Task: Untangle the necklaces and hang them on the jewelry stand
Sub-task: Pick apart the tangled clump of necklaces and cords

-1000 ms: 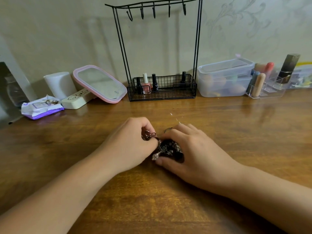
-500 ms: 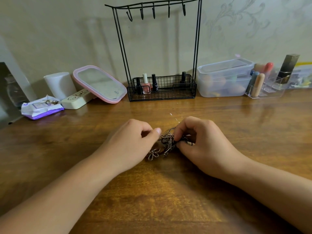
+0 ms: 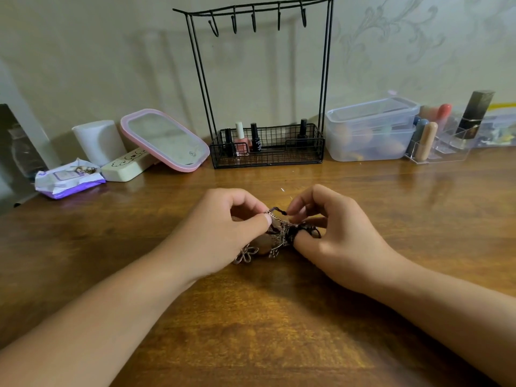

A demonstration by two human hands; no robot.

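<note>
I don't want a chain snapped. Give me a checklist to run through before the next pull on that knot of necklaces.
1. Both hands on the tangle: ok. The left hand pinches a silver chain and the right hand pinches a dark cord of the tangled necklaces.
2. Strands separated: not ok, chain and cord are bunched together between the hands.
3. Flower pendant free of the knot: cannot tell; it lies by the left hand.
4. Hooks on the jewelry stand free: ok, nothing hangs there.
5. Path to the stand open: ok, bare table lies between the hands and the stand.
</note>
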